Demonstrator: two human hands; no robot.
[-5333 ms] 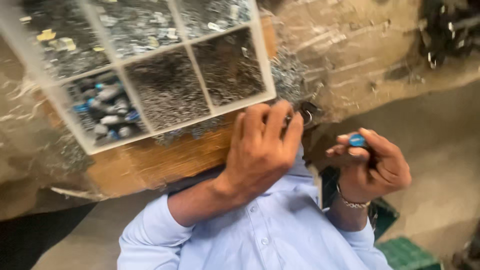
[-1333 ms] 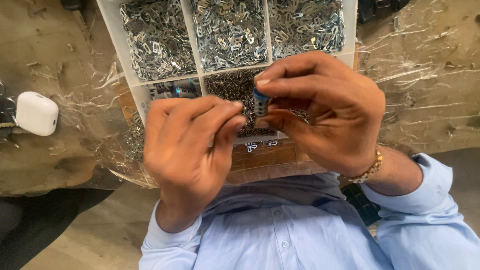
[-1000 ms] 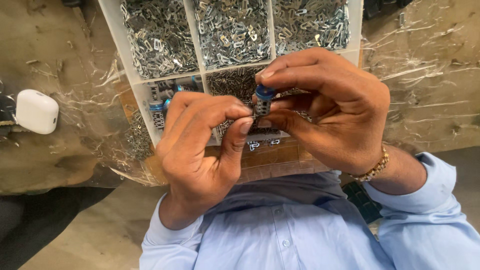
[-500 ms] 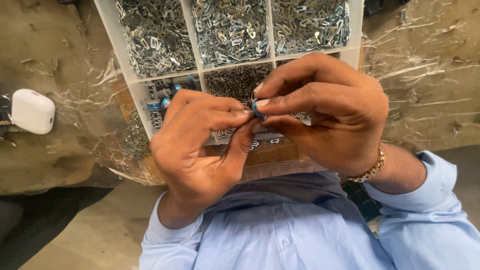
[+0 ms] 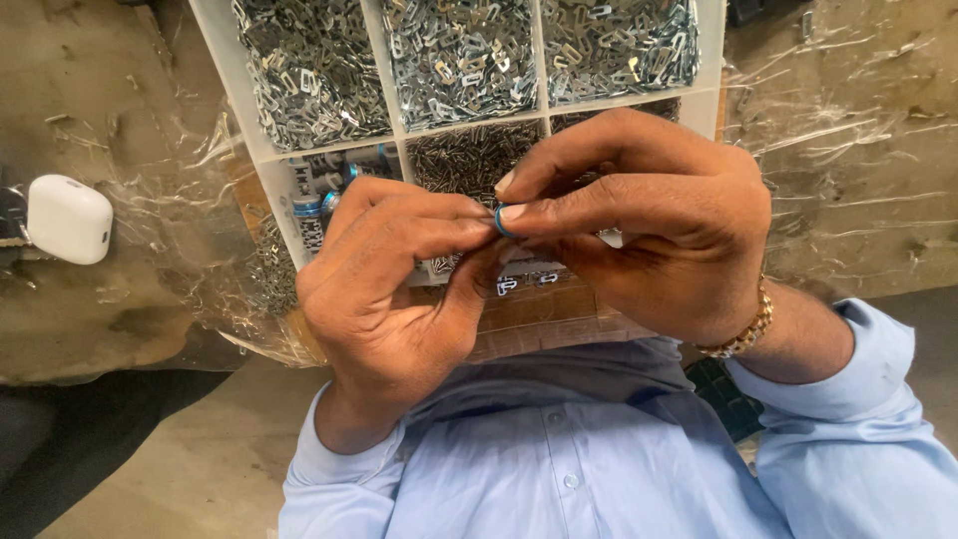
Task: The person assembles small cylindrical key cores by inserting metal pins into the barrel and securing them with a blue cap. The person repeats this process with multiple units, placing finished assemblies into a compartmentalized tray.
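Both hands' fingers [image 5: 469, 225] pinched shut on a small blue-rimmed part [image 5: 499, 220], mostly hidden, perhaps cylindrical.

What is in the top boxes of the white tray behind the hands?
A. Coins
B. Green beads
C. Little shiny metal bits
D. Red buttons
C: the top boxes of the white tray are heaped with little silver metal bits, right above the two hands.
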